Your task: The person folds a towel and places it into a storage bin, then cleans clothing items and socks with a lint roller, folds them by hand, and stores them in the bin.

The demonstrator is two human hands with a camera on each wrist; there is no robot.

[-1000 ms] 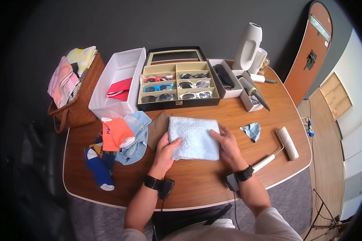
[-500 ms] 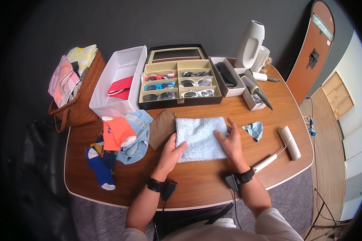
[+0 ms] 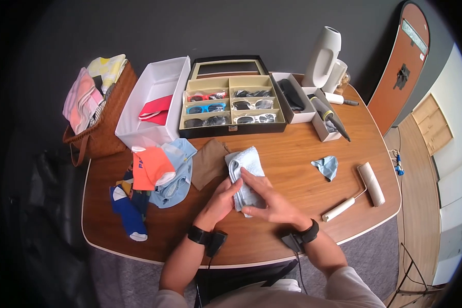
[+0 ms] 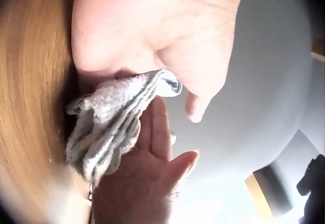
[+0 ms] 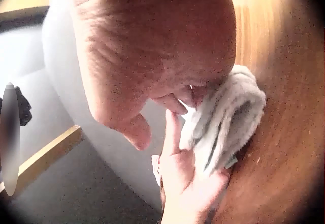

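A light blue fluffy cloth (image 3: 250, 169), folded into a narrow, layered bundle, stands between both hands over the table's middle. The left hand (image 3: 219, 204) holds its left side, thumb upward; its other fingers are partly hidden. Straight fingers of the right hand (image 3: 274, 203) lie across the cloth from the right, their tips near the left thumb. In the left wrist view, the cloth (image 4: 109, 122) hangs in layers between the left hand (image 4: 152, 36) and the right palm (image 4: 134, 183). The right wrist view shows its rounded fold (image 5: 236, 117) under the right hand (image 5: 157, 46).
Left are a brown cloth (image 3: 209, 163), an orange garment (image 3: 150, 167) and blue socks (image 3: 128, 215). Behind stand a basket (image 3: 105, 123), white bin (image 3: 131, 123), sunglasses case (image 3: 232, 129) and white vase (image 3: 321, 59). Right lie a small blue cloth (image 3: 327, 167) and lint roller (image 3: 371, 184).
The cloth went from a flat, wide square to a narrow folded bundle. The right hand moved left across it, close to the left hand, and its fingers now lie over the cloth.
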